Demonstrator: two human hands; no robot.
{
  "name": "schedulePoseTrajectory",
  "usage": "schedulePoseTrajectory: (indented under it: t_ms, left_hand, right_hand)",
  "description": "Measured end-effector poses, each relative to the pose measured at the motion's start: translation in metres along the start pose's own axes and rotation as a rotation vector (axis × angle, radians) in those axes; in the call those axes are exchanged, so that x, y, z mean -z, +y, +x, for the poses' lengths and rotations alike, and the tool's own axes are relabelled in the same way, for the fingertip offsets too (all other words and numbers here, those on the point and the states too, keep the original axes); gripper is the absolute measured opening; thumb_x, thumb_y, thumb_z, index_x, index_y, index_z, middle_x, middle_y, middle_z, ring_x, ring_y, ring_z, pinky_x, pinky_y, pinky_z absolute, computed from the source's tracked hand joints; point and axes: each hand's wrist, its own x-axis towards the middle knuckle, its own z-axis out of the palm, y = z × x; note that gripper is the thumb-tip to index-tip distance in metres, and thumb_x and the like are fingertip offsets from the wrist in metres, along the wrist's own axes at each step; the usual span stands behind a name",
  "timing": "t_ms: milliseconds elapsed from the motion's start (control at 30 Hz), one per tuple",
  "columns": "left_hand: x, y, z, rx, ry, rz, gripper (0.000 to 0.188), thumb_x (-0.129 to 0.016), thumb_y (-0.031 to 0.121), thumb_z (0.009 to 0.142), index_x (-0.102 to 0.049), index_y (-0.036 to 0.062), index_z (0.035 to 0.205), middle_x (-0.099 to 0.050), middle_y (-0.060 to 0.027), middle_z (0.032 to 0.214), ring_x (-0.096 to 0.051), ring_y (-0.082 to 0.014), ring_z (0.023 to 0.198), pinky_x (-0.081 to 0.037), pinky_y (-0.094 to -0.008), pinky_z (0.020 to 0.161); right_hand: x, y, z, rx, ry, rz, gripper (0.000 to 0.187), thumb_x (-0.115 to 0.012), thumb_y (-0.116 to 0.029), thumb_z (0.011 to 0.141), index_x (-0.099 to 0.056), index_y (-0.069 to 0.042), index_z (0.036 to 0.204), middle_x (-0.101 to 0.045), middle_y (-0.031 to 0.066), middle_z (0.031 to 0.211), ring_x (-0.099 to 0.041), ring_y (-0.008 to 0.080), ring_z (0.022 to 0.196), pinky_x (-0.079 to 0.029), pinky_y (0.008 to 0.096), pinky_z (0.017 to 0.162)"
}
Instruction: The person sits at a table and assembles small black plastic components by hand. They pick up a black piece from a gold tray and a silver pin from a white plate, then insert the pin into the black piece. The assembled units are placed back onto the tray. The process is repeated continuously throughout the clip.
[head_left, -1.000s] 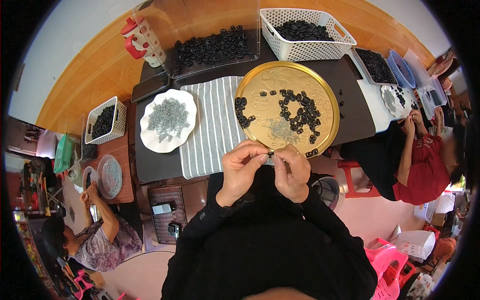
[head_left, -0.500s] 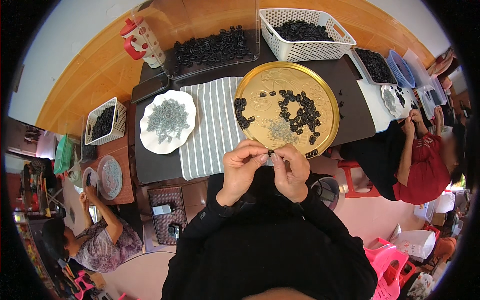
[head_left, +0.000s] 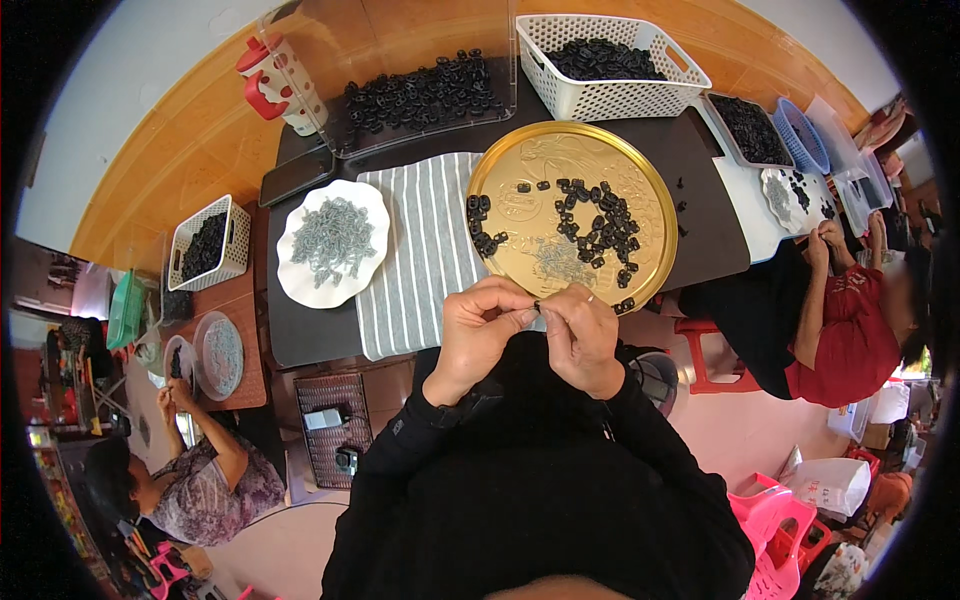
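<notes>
My left hand (head_left: 478,335) and my right hand (head_left: 582,340) meet at the near edge of a round gold tray (head_left: 655,180). Between their pinched fingertips is a small black plastic piece (head_left: 537,304), mostly covered by the fingers. On the tray lie many similar black pieces (head_left: 622,240), some in a loose ring, beside a little heap of thin silvery pieces (head_left: 562,262). To the left, a striped cloth (head_left: 400,270) lies partly beneath the tray. Beyond it stands a white scalloped plate (head_left: 290,280) heaped with greyish, shiny small pieces (head_left: 335,240).
At the back are a clear bin (head_left: 425,140) and a white basket (head_left: 600,98), both with black pieces, and a spotted cup (head_left: 285,85). A person in red (head_left: 850,345) sits at the right, another person (head_left: 215,490) at the left. A wicker stand (head_left: 330,440) is below the table.
My right hand has turned slightly over the fingertips, and the black piece is now more covered. Both hands stay in nearly the same place.
</notes>
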Motion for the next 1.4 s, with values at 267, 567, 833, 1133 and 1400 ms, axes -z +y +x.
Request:
schedulePoseTrajectory:
  t_ms: [267,567,833,1133,1400]
  left_hand:
    - [-0.004,-0.015,0.012,0.051,-0.005,-0.213,0.029,-0.065,-0.013,0.082,-0.067,-0.0037,0.110,-0.065,-0.0061,0.095,-0.062,-0.0116,0.086,-0.052,-0.0243,0.079]
    - [0.003,-0.018,0.015,0.054,-0.004,0.046,0.011,-0.064,-0.005,0.087,-0.069,-0.0037,0.097,-0.066,-0.0039,0.088,-0.058,-0.0083,0.077,-0.047,-0.0217,0.069]
    - [0.002,-0.001,0.018,0.041,-0.052,0.101,0.005,-0.066,-0.007,0.085,-0.067,-0.0024,0.085,-0.061,-0.0009,0.080,-0.055,-0.0056,0.070,-0.044,-0.0212,0.062]
    - [-0.005,-0.001,0.021,0.058,-0.085,-0.153,0.021,-0.065,-0.011,0.084,-0.065,-0.0045,0.104,-0.064,-0.0042,0.089,-0.061,-0.0099,0.083,-0.052,-0.0243,0.077]
    - [-0.006,-0.015,0.015,0.055,0.051,-0.159,0.029,-0.066,-0.011,0.083,-0.065,-0.0057,0.111,-0.064,-0.0064,0.093,-0.063,-0.0125,0.084,-0.054,-0.0259,0.079]
  right_hand:
    - [-0.009,0.002,-0.016,-0.375,0.173,0.154,0.016,-0.060,0.009,0.085,-0.060,0.003,0.100,-0.065,0.0113,0.086,-0.064,0.0160,0.073,-0.050,0.0256,0.067]
    - [-0.007,0.003,-0.012,-0.343,0.127,0.092,0.017,-0.061,0.010,0.084,-0.060,0.003,0.099,-0.064,0.0126,0.084,-0.065,0.0194,0.070,-0.050,0.0280,0.065]
    - [0.004,0.008,0.000,-0.047,-0.006,-0.011,0.023,-0.061,0.015,0.075,-0.059,0.001,0.093,-0.059,0.0132,0.076,-0.056,0.0277,0.060,-0.042,0.0351,0.053]
    - [-0.005,0.006,-0.010,-0.265,0.149,0.056,0.019,-0.060,0.011,0.084,-0.061,0.002,0.100,-0.064,0.0110,0.082,-0.061,0.0185,0.068,-0.048,0.0295,0.059]
    - [-0.015,0.001,-0.013,-0.591,0.321,0.577,0.014,-0.057,0.007,0.092,-0.057,0.004,0.106,-0.068,0.0083,0.095,-0.064,0.0098,0.088,-0.051,0.0219,0.077]
